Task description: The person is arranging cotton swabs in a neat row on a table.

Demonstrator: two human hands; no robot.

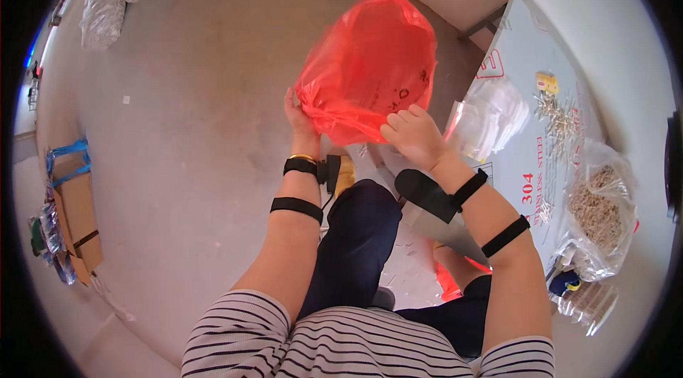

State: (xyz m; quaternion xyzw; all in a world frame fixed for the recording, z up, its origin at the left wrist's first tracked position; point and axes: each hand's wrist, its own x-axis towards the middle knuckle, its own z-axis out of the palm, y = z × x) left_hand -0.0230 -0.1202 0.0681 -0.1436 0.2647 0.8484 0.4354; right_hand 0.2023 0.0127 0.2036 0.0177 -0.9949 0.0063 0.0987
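A thin red plastic bag (356, 86) is held up in front of me, puffed out, with its rim spread between both hands. My left hand (302, 120) grips the gathered edge at the bag's lower left; some fingers are hidden behind the plastic. My right hand (415, 135) is closed in a fist on the rim at the lower right. Dark print shows through the plastic near that hand. Black straps circle both forearms, and a dark flap (427, 194) hangs by my right wrist.
On my right stands a table with a printed white top (509, 157). It carries clear plastic bags (491, 118), a pile of small metal pieces (558, 122) and a clear bag of brownish bits (597, 207). Cardboard (77, 207) lies at left; filled sacks (107, 15) stand far left.
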